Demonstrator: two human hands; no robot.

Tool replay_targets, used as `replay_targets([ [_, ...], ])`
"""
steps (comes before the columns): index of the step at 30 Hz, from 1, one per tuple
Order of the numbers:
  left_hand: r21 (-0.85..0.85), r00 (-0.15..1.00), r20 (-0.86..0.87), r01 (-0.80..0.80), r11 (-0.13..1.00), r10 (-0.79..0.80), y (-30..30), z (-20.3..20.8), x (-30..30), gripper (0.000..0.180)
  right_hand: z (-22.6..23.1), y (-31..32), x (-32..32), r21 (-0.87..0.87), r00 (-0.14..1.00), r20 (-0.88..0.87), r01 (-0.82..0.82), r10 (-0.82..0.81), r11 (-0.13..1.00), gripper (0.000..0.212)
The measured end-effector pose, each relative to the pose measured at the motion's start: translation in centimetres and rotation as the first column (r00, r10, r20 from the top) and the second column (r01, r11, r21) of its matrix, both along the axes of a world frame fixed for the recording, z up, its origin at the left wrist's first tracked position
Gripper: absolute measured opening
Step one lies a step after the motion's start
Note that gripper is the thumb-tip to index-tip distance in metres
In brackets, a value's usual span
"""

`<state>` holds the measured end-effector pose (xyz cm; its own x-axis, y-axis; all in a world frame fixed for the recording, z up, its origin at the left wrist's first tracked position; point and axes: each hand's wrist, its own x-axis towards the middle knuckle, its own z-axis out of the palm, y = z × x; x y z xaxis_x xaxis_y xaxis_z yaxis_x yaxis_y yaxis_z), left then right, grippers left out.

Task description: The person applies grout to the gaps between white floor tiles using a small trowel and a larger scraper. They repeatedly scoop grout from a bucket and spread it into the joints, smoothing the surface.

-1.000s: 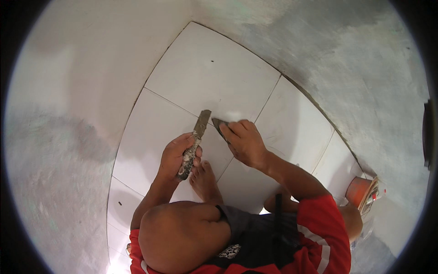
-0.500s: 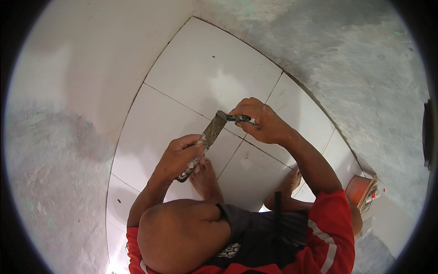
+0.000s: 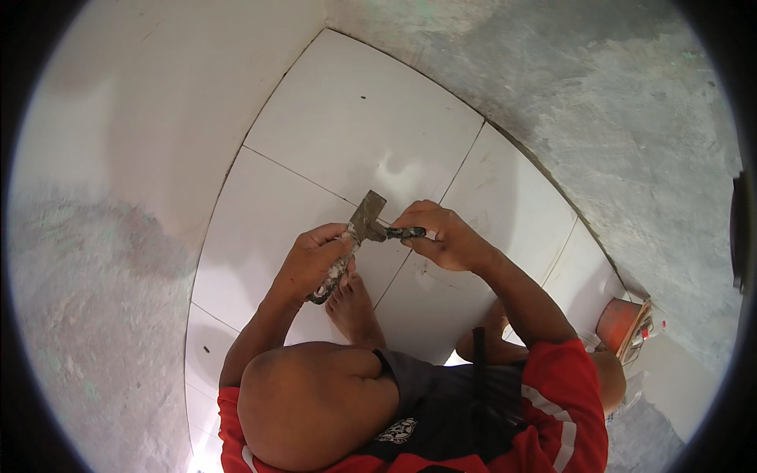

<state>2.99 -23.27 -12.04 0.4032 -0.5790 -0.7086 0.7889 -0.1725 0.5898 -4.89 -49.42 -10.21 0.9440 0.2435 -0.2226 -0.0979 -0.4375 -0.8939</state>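
Observation:
My left hand point(image 3: 317, 258) is wrapped round the blotched handle of a putty knife point(image 3: 367, 211), its flat blade pointing up and away over the tiles. Grey-brown paste coats the blade. In my right hand point(image 3: 445, 238), pinched between thumb and fingers, is a smaller scraper point(image 3: 405, 232) with a dark, paste-spotted handle. Its end meets the right edge of the larger blade, where a lump of paste sits. Both tools are held above the floor, in front of my bare feet point(image 3: 352, 312).
White floor tiles point(image 3: 347, 94) with dark joints narrow to a corner between a pale wall point(image 3: 189, 87) and a rough grey wall point(image 3: 599, 102). An orange bucket point(image 3: 618, 325) with things in it stands at the right wall. Small dark specks lie on the tiles.
My right hand has moved toward me, drawing the small scraper down the larger blade from its tip to near its base. The upper blade now shows; my left hand has barely moved.

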Motion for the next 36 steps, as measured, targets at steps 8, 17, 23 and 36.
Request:
replay_targets([
  [8, 0.072, 0.998, -0.064, -0.007, 0.997, 0.012, 0.0, -2.2, -0.7, 0.034, -2.8, -5.0, -1.6, 0.312, 0.768, -0.416, 0.624, -0.487, 0.716, 0.035],
  [17, -0.143, 0.909, -0.237, 0.317, 0.938, -0.343, -0.3, -5.6, -8.5, 0.031, -5.3, -15.4, -1.1, -0.162, 0.222, 0.205, 0.968, -0.953, 0.191, 0.031],
  [23, -0.077, 0.893, -0.235, 0.376, 0.923, -0.383, -0.2, -5.2, -9.0, 0.03, -10.8, -11.7, 10.6, -0.578, 0.484, 0.593, 0.812, -0.643, 0.078, 0.019],
  [36, -0.099, 0.915, -0.24, 0.309, 0.946, -0.324, 0.5, -6.1, -9.4, 0.035, -7.0, -14.6, 1.7, -0.338, 0.138, 0.387, 0.941, -0.912, -0.001, 0.02],
])
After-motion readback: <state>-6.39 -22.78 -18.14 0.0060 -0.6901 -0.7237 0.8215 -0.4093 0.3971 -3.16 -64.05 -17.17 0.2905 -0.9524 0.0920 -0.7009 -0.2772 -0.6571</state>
